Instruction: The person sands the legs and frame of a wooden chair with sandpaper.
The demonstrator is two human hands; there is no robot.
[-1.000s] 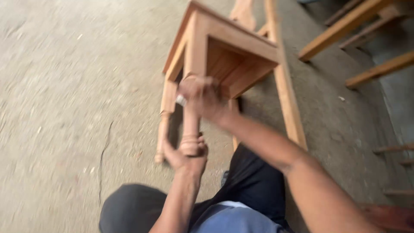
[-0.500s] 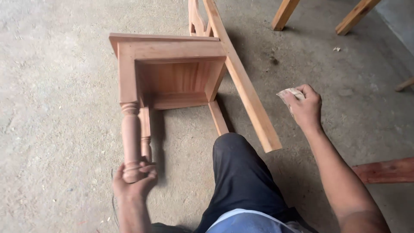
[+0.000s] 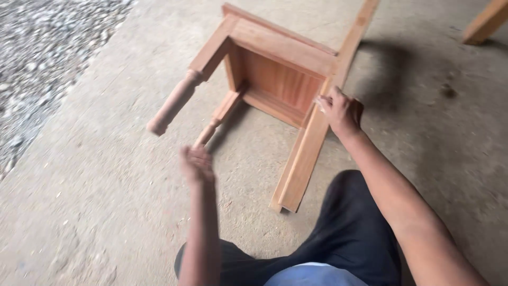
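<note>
Far left we've got gravel running along the edge of the concrete floor. Next, the wooden chair, unfinished, lying tipped on the floor w/ its underside facing us. Its long axis runs diagonal: seat frame up near the top-centre, legs pointing down-left toward us. The turned front leg sticks out down-left, foot end lifted clear of the floor as far as we can tell. A second turned leg sits just behind it, lower, pointing the same way.

Our left hand is just below that second leg's foot, blurred, fingers loose, grasping nothing; touching or not, can't tell.

Moving right: the long straight back leg runs from upper right down to lower centre, its cut end resting on the floor beside our dark trouser knee. Our right hand is clenched on this leg where it meets the seat frame; something pale shows at the fingertips, too blurred to ID.

Top-right corner: another timber piece on the floor.
</note>
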